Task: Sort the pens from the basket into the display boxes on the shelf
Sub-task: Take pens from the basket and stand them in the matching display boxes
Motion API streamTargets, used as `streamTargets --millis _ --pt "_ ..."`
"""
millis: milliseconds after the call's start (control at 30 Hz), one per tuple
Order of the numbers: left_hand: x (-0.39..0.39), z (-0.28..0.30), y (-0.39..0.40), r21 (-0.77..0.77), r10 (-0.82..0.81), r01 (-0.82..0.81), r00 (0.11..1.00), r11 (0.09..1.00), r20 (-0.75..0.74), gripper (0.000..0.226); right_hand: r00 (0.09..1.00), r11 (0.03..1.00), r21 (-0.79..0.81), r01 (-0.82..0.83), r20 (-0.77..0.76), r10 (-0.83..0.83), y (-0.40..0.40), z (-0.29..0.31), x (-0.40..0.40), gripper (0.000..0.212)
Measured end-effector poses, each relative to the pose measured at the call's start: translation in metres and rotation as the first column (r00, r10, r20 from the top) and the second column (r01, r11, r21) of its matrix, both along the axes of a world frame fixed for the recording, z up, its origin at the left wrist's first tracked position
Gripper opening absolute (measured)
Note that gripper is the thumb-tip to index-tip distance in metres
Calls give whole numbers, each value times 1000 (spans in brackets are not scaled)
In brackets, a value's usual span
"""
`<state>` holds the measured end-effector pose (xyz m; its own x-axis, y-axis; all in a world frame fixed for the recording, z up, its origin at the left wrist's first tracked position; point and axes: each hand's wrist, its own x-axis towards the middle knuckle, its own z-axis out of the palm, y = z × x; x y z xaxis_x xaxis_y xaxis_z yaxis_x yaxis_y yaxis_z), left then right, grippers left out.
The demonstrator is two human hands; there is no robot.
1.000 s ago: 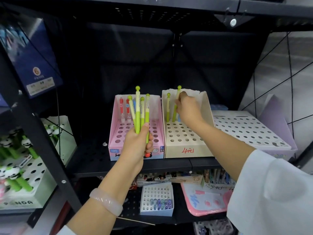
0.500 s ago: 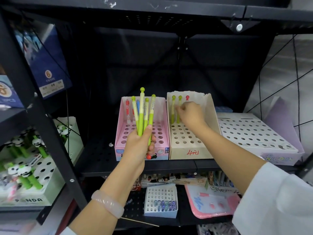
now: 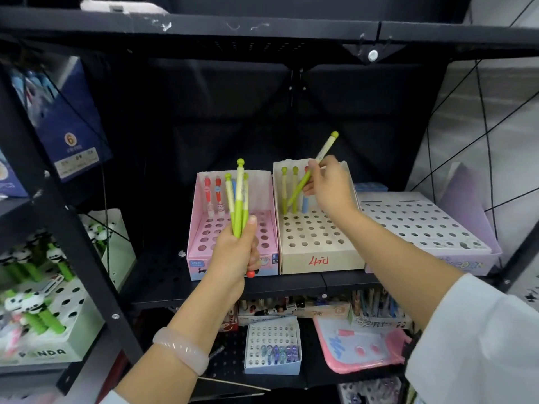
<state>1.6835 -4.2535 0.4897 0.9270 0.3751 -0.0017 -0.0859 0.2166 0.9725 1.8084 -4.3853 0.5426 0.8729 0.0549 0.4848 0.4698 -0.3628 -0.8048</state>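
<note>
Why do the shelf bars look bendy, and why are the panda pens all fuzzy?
Head view: the wide-angle lens bows the black shelf frame near the picture's edges; the panda pens at the far left are smeared and soft, while the green pens in the left hand look sharp.

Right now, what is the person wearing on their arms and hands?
Both hands are bare, with no gloves or rings visible. The left hand has a pale pink, translucent bangle round the wrist, and a bit of white sleeve shows near the frame's bottom edge. The right hand has a bare forearm, with a loose white sleeve starting near the elbow.
</note>
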Motion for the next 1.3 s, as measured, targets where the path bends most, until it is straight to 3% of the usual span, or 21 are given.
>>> streamTargets --millis 100,267,400,567,833,933,1033,1100,1167,1300 --pt "1 -1 2 23 -12 12 1000 1000 8 21 999 976 -218 27 51 -16 3 -15 5 20" --pt "-2 -3 6 18 -8 8 1000 1000 11 24 998 938 -345 -5 53 25 15 -29 9 24" --pt "-1 -3 10 -10 -2 2 1000 1000 2 28 981 862 -496 100 194 -3 21 -28 13 28" --pt "-1 -5 14 7 30 -30 1000 1000 -5 28 968 811 -560 167 249 -27 26 -29 17 30" --pt "-3 -3 18 -21 78 -77 996 997 52 14 1000 769 -639 24 31 -6 27 -53 15 26" --pt "-5 -2 19 9 78 -78 996 997 53 14 998 815 -579 6 -45 -40 25 -47 12 21" --pt "-6 -1 17 56 73 -77 995 995 64 18 997 929 -363 74 50 -60 21 -35 -6 18" --pt "-5 0 11 56 64 -68 995 996 80 19 992 974 -188 -126 -19 124 23 -25 -26 20" --pt "-4 3 3 47 47 -52 995 998 89 20 912 926 -22 -376 -186 366 28 -19 -46 21" --pt "-2 4 -10 60 29 -34 997 998 70 25 832 873 168 -457 -265 487 31 -21 -64 20"
